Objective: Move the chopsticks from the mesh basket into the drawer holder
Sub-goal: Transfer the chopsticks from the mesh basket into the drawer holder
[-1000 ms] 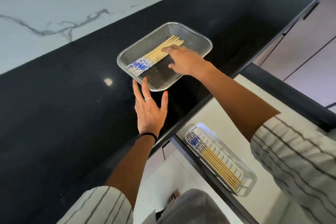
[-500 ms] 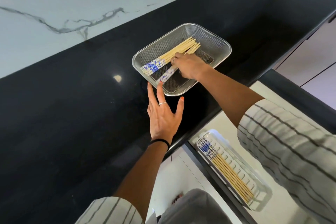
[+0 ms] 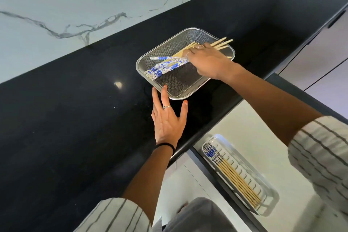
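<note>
A metal mesh basket [image 3: 180, 88] sits on the black counter. Inside lie several wooden chopsticks [image 3: 165, 66] with blue-and-white patterned ends. My right hand [image 3: 207, 60] reaches into the basket and grips a bunch of them at mid-length; their plain tips stick out past the basket's far rim. My left hand [image 3: 167, 118] lies flat on the counter, fingers straight, fingertips touching the basket's near rim. Below the counter, the clear drawer holder [image 3: 267, 190] has several chopsticks [image 3: 235, 175] laid in it.
The black counter [image 3: 75, 118] runs diagonally under a white marble wall [image 3: 75, 5]. The open drawer [image 3: 244, 128] with a pale floor lies right of the counter edge. Cabinet fronts [image 3: 320, 52] stand at the far right.
My right hand has closed on a bunch of chopsticks and shifted them, so they now lie splayed with tips over the far rim. My left hand stays at the basket's near rim.
</note>
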Tool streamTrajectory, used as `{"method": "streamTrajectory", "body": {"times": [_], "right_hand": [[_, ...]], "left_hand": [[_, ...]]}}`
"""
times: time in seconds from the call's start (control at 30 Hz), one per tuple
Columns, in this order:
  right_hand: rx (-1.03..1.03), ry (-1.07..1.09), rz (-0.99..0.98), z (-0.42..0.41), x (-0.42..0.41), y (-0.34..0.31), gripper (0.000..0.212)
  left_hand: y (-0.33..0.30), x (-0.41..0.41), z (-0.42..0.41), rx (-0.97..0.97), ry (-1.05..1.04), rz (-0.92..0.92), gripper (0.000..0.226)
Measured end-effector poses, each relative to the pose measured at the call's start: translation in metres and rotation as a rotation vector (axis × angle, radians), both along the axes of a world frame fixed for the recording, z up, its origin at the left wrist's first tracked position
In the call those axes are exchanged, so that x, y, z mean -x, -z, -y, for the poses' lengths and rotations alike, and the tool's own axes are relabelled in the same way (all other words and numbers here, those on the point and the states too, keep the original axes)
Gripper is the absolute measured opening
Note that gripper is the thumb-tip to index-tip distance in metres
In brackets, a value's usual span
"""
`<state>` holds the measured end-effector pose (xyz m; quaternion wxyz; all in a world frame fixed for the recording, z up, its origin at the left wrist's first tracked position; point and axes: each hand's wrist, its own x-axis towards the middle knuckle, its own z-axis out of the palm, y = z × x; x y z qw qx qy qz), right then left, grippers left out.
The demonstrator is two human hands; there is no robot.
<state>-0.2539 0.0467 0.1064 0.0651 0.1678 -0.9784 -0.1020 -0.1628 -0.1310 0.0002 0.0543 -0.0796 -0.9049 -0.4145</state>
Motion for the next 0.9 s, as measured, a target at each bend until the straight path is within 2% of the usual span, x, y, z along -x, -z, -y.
{"method": "streamTrajectory", "body": {"times": [0.13,0.33,0.4,0.47,0.57,0.73,0.9], "right_hand": [[0.098,0.045,-0.057,-0.007,-0.041,-0.010,0.044],[0.367,0.105,-0.110,-0.018,-0.130,-0.009,0.011],[0.549,0.185,-0.003,-0.023,-0.161,-0.004,0.009],[0.647,0.304,0.122,-0.027,-0.187,0.007,0.019],[0.592,0.397,0.320,-0.031,-0.219,0.028,0.024],[0.506,0.526,0.849,-0.033,-0.251,0.073,0.018],[0.554,0.746,0.981,-0.032,-0.264,0.117,0.018]], "left_hand": [[-0.002,-0.001,0.001,-0.005,0.007,0.014,0.071],[0.002,0.001,0.004,-0.006,0.028,-0.026,0.066],[0.002,0.001,0.004,-0.001,0.028,-0.031,0.065],[0.003,0.000,0.004,-0.003,0.031,-0.036,0.065],[0.004,0.001,0.004,-0.007,0.030,-0.048,0.063],[0.006,0.002,0.005,-0.004,0.035,-0.054,0.063],[0.007,0.003,0.004,-0.002,0.025,-0.063,0.061]]}}
